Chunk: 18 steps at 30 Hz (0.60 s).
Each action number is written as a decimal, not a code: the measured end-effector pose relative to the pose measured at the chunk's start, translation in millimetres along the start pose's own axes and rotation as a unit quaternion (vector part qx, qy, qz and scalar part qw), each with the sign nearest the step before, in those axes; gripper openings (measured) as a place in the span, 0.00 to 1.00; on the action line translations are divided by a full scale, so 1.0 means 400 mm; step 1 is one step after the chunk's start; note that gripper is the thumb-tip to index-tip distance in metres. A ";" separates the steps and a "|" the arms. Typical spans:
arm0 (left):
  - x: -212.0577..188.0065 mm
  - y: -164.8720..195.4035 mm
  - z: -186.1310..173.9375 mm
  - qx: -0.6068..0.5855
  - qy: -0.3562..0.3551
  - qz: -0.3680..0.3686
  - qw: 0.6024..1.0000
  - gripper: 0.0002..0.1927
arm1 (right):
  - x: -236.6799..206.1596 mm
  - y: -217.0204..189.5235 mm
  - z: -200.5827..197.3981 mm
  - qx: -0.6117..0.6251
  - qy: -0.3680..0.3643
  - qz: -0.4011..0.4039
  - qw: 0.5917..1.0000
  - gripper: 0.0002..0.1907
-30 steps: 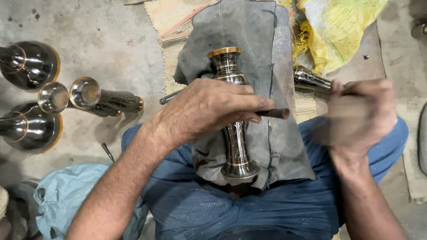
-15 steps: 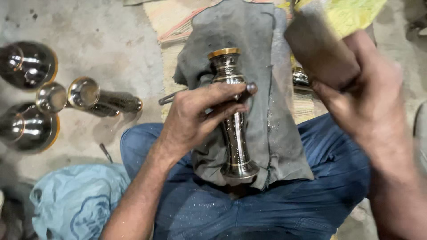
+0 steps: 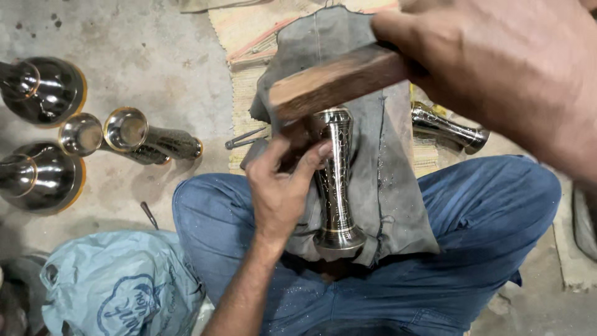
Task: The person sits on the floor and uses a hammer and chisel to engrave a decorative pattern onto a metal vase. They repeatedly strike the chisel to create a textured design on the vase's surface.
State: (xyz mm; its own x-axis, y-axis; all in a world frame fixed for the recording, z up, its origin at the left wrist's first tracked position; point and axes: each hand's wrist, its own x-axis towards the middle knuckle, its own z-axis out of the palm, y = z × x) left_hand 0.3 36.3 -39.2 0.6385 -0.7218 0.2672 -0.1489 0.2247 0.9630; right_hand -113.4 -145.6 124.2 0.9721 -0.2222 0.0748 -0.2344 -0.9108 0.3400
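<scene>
The person sits cross-legged on the concrete floor [image 3: 155, 43] in blue jeans, a grey cloth [image 3: 398, 186] spread over the lap. On that cloth lies a slim metal vase [image 3: 336, 180], engraved along its body, its flared foot toward the person and its neck pointing away.

The left hand [image 3: 280, 186] rests against the vase's upper part, fingers [image 3: 314, 155] curled in a narrow grip. It seems to pinch a small dark tool against the metal, though the hand and the block above hide most of it, so I cannot be sure what it holds.

The right hand [image 3: 497, 68] is raised close to the camera and closed firmly round the end of a wooden block [image 3: 339, 81], a mallet-like piece of brown wood. The block hangs just above the neck of the vase and the left fingers, not touching either as far as I can tell.

To the left on the floor stand two round-bellied metal pots [image 3: 43, 90], and beside them lie two more slim vases [image 3: 134, 137], mouths toward the pots. Another engraved vase [image 3: 448, 127] lies to the right of the cloth, on a woven mat [image 3: 249, 37]. A pale blue plastic bag [image 3: 118, 286] sits by the person's left knee.
</scene>
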 end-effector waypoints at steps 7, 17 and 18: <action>-0.053 -0.035 0.036 -0.162 0.094 -0.025 0.982 0.10 | 0.033 -0.027 -0.020 0.000 0.053 -0.061 0.997 0.12; -0.066 -0.041 0.037 -0.093 0.099 0.023 0.990 0.11 | 0.058 -0.086 -0.112 0.023 -0.019 -0.018 0.999 0.10; -0.067 -0.041 0.038 -0.094 0.107 0.020 0.990 0.10 | 0.055 -0.092 -0.111 -0.065 -0.033 -0.031 0.997 0.09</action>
State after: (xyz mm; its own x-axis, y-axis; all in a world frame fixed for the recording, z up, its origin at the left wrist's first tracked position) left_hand -25.8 42.0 -61.7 0.7833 -0.5590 0.2720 -0.0475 0.3826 0.9227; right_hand -82.9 -101.4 155.1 0.9812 -0.1926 -0.0107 -0.1661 -0.8721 0.4603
